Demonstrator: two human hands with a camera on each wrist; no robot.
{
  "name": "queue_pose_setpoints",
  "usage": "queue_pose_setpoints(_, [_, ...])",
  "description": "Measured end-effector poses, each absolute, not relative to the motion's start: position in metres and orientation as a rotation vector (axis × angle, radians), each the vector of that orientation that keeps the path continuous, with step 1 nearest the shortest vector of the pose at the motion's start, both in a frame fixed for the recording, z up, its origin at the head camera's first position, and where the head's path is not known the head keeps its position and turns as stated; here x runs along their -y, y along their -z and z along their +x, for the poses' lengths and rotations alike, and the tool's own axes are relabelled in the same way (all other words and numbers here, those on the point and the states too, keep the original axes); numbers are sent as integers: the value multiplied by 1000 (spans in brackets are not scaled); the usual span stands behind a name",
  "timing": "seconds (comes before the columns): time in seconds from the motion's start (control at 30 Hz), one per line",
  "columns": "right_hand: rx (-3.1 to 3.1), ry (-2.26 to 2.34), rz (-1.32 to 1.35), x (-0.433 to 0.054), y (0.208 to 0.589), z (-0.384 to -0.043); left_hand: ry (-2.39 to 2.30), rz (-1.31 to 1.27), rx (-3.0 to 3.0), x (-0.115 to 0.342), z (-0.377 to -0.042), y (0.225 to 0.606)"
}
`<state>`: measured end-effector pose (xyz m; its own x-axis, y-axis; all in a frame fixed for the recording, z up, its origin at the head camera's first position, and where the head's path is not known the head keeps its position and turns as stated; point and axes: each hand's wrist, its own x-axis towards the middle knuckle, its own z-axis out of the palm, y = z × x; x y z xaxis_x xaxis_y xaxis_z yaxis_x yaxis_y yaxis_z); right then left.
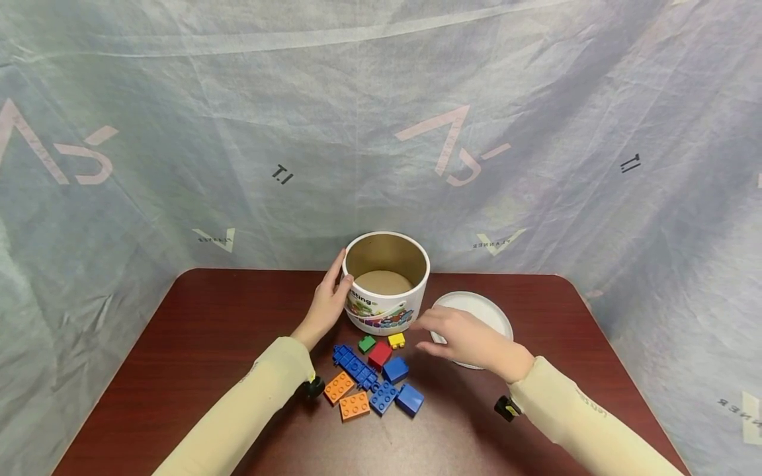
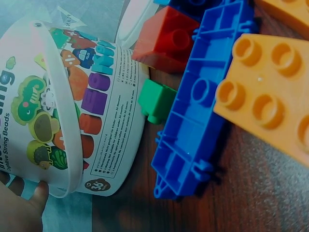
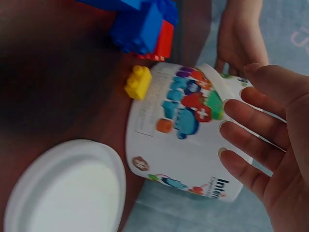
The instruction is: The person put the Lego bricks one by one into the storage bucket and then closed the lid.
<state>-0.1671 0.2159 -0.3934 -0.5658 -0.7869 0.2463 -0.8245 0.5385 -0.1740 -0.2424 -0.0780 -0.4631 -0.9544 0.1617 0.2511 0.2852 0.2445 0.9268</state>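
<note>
A white bucket (image 1: pixel 387 324) with printed toy pictures stands upright at the back middle of the table, its inside bare. My left hand (image 1: pixel 327 304) rests against the bucket's left outer wall, fingers extended along it and thumb toward the front. Just right of the bucket, my right hand (image 1: pixel 461 337) hovers with loose fingers and holds nothing. Partly beneath it in the head view lies a round white lid (image 1: pixel 494 316). In front of the bucket are a yellow brick (image 1: pixel 396 340), a green brick (image 1: pixel 366 344), a red brick (image 1: pixel 380 356) and a long blue piece (image 1: pixel 355 367).
Nearer the front lie two orange bricks, one of them an orange brick (image 1: pixel 354 406) with studs up, and several blue bricks (image 1: pixel 409 400). The bucket's white handle (image 2: pixel 72 116) hangs down its front. A grey printed cloth (image 1: pixel 333 132) hangs behind the dark red table (image 1: pixel 196 344).
</note>
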Motion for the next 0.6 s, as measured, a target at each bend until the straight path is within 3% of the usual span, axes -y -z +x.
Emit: queue_pose_setpoints(0.6, [2661, -464, 1508, -223, 440, -148, 1800, -430, 2402, 78, -245, 467])
